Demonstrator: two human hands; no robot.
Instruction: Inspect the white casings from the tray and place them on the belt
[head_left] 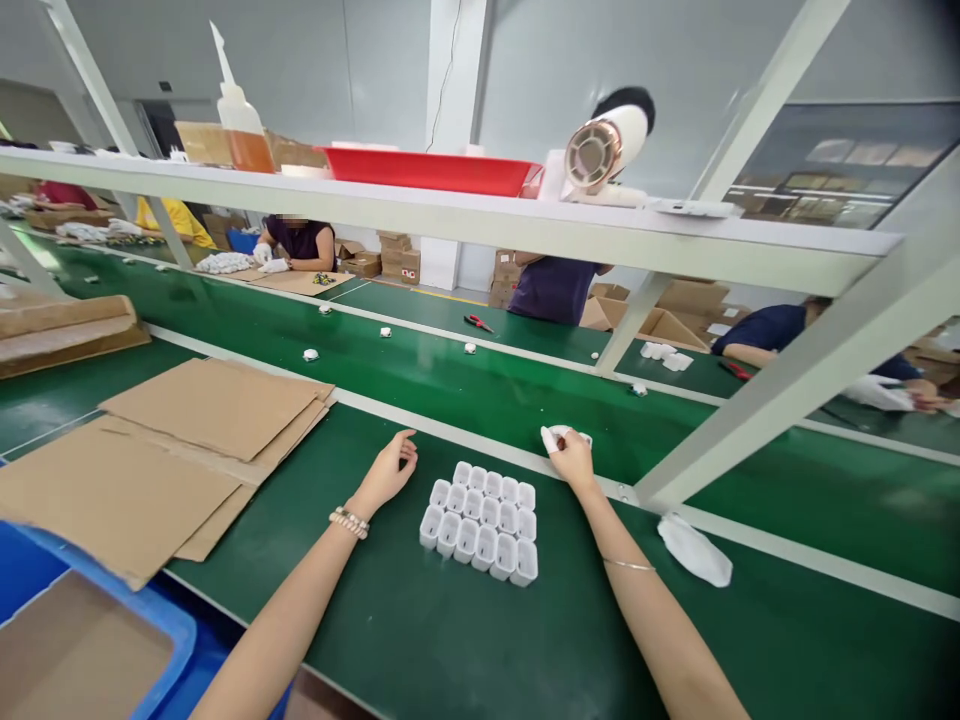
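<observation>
My right hand (574, 460) reaches over the edge of the green conveyor belt (420, 365), its fingers closed around a small white plastic part (556, 437). The part's exact shape is mostly hidden by the fingers. My left hand (388, 470) hovers over the green worktop, palm inward, with loosely bent fingers apart and nothing in them. Between both hands stands a block of open white plastic cups (486, 510), set in three rows on the worktop. Small white parts (469, 348) lie spaced out along the belt.
Flattened cardboard (217, 410) lies left, above a blue crate (176, 640). A white glove-like item (695, 550) rests right. A slanted shelf post (772, 370) stands near my right hand. The overhead shelf carries a red tray (431, 172). Several people work across the belt.
</observation>
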